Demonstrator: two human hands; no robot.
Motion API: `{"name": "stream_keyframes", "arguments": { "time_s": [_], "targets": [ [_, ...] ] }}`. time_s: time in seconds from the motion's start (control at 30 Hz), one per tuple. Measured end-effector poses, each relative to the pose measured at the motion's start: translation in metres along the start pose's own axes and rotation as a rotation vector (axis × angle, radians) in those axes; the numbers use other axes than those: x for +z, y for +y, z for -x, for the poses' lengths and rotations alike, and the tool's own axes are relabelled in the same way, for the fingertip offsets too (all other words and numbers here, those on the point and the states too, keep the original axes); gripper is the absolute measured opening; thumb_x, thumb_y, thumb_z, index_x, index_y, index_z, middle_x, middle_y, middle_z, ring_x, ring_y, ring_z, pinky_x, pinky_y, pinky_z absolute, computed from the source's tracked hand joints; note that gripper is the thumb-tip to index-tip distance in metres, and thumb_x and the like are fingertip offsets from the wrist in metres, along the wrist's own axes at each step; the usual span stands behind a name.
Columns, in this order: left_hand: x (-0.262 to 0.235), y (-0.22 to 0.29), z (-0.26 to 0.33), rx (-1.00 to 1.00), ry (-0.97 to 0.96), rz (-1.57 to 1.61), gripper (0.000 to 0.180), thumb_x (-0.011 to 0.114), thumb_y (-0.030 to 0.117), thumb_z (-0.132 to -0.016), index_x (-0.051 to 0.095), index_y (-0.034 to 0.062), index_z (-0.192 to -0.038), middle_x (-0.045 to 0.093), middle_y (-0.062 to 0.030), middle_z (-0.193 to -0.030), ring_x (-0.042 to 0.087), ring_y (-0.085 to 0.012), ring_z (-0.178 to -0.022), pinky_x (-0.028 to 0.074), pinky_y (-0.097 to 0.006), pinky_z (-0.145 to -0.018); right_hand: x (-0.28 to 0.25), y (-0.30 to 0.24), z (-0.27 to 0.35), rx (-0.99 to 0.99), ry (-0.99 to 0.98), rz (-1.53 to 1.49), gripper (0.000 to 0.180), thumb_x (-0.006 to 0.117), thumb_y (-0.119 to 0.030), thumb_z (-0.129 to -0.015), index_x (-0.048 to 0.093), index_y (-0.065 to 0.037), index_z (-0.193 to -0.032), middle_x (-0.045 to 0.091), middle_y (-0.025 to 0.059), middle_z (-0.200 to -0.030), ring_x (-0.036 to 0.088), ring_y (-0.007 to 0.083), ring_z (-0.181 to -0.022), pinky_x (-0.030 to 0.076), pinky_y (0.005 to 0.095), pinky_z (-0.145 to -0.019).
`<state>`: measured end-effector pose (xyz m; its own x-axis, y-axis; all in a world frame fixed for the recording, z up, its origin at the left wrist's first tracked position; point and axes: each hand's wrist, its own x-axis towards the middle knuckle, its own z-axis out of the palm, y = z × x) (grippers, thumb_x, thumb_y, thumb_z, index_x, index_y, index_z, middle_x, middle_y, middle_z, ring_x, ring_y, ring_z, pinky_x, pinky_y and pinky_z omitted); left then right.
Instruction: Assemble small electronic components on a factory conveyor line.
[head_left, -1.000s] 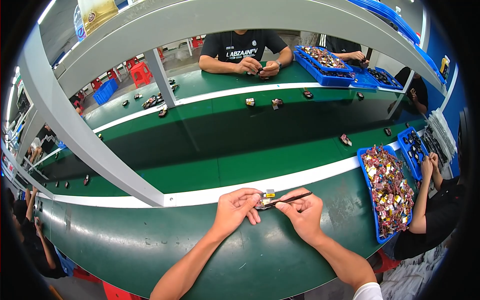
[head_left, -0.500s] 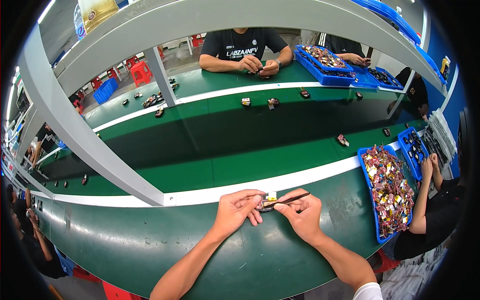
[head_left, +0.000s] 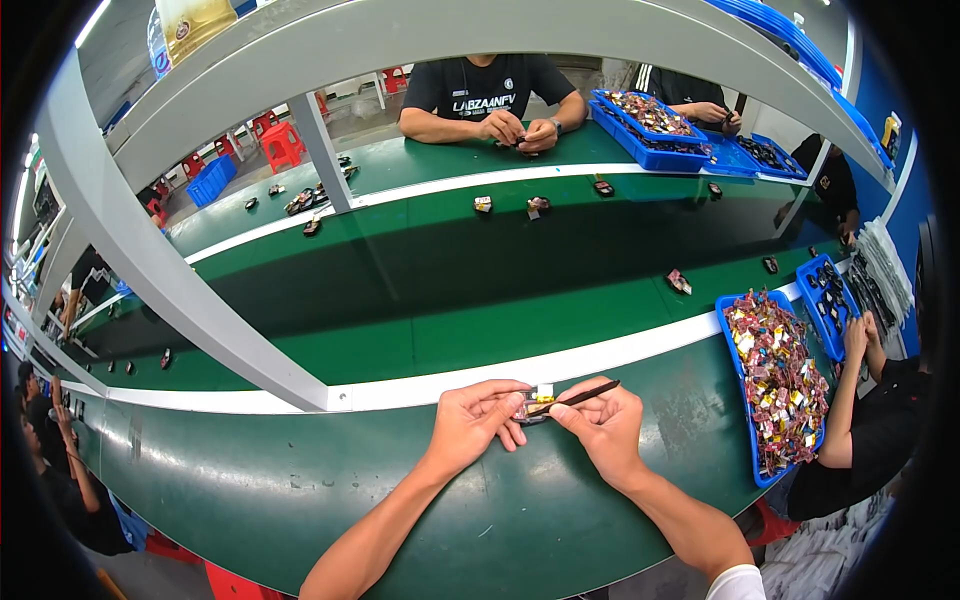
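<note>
Above the near green bench, my left hand is closed on a small electronic device with a dark shell and a yellow-and-white part standing up at its far side. Its thumb presses on the device's left end, and the fingers support it from behind and below. My right hand pinches slim black tweezers between thumb and fingers. They slant down to the left, with the tips over the device. What exactly the tips touch is too small to make out.
A blue tray heaped with small red, white and yellow parts stands to my right; beyond it is another blue tray of black pieces. A white rail edges the green conveyor belt carrying scattered devices. Grey frame posts arch overhead. Co-workers sit around.
The devices on the belt have shifted slightly left. My hands, the device and the tweezers stay almost in place.
</note>
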<state>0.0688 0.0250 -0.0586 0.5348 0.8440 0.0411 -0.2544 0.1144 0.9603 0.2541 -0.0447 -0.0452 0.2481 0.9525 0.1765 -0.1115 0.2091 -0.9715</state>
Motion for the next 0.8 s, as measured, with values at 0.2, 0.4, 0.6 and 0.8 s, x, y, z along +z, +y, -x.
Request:
{"name": "stream_keyframes", "arguments": {
  "time_s": [0.2, 0.4, 0.6, 0.8],
  "targets": [
    [0.0009, 0.0012, 0.0007, -0.008, 0.010, -0.023, 0.024, 0.061, 0.010, -0.101, 0.067, -0.0073, -0.117, 0.070, -0.0141, -0.081, 0.070, -0.0190, -0.063, 0.056, -0.027, -0.051, 0.0022, -0.0034, 0.0011, 0.048, 0.013, -0.014, 0.013, 0.072, 0.010, -0.087, 0.065, 0.005, -0.098, 0.071, 0.0076, -0.085, 0.061, 0.0023, -0.068, 0.042, 0.0159, -0.053],
    [0.0009, 0.0049, -0.0002, -0.045, 0.048, -0.002, 0.024, 0.061, 0.011, -0.100, 0.067, -0.0088, -0.113, 0.070, -0.0153, -0.082, 0.070, -0.0202, -0.061, 0.056, -0.028, -0.051, 0.0022, -0.0028, 0.0041, -0.040, 0.011, 0.075, 0.015, 0.075, 0.006, -0.086, 0.066, 0.004, -0.098, 0.069, 0.0023, -0.080, 0.046, -0.0025, -0.056, 0.032, 0.0158, -0.048],
    [-0.0007, 0.0054, 0.0002, -0.028, 0.062, 0.031, 0.026, 0.061, 0.013, -0.101, 0.067, -0.0099, -0.112, 0.069, -0.0158, -0.083, 0.070, -0.0209, -0.061, 0.056, -0.028, -0.051, 0.0015, -0.0073, 0.0052, -0.181, -0.003, 0.264, 0.015, 0.079, 0.003, -0.083, 0.069, 0.003, -0.094, 0.069, 0.0005, -0.074, 0.044, -0.0020, -0.049, 0.032, 0.0172, -0.046],
    [-0.0001, 0.0042, 0.0002, -0.007, 0.073, 0.043, 0.026, 0.061, 0.013, -0.101, 0.067, -0.0095, -0.113, 0.069, -0.0153, -0.084, 0.070, -0.0208, -0.062, 0.056, -0.028, -0.051, 0.0030, -0.0089, 0.0079, -0.362, 0.048, 0.405, 0.014, 0.080, 0.001, -0.081, 0.072, 0.001, -0.092, 0.073, 0.0039, -0.079, 0.046, 0.0003, -0.045, 0.033, 0.0187, -0.045]
  ]
}}
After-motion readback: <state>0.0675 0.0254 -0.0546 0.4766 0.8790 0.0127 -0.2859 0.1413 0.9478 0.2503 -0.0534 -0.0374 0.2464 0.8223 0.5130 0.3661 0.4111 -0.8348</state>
